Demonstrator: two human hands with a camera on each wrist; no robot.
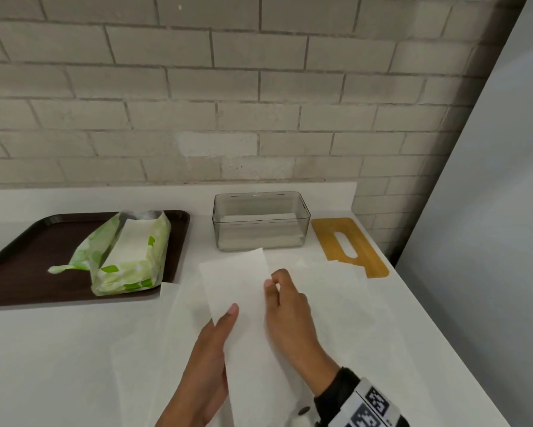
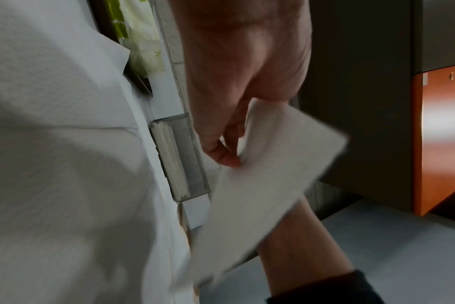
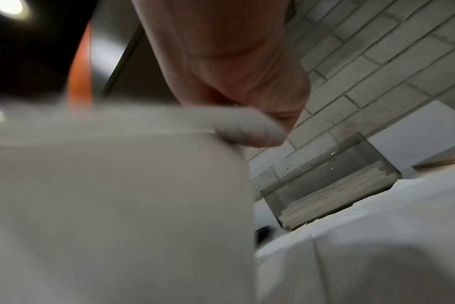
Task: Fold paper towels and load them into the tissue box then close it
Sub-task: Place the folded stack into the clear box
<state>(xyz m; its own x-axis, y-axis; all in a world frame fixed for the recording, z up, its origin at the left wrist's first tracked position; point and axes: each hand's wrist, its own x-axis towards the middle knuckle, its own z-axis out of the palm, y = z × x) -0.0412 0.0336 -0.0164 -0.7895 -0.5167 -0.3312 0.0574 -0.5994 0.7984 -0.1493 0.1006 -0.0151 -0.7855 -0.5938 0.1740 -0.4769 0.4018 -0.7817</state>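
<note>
Folded paper towel (image 1: 243, 306) pinched lengthwise by left hand (image 1: 203, 365) at near edge and right hand (image 1: 287, 306) at right edge, long axis aimed at open tissue box (image 1: 260, 221) toward tabletop's far edge, right hand nearer.

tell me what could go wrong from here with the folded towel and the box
The folded paper towel is held only at its edges by the left hand and right hand, so it may unfold before reaching the clear tissue box. The loose sheet underneath could drag along, nudging the yellow lid.
</note>
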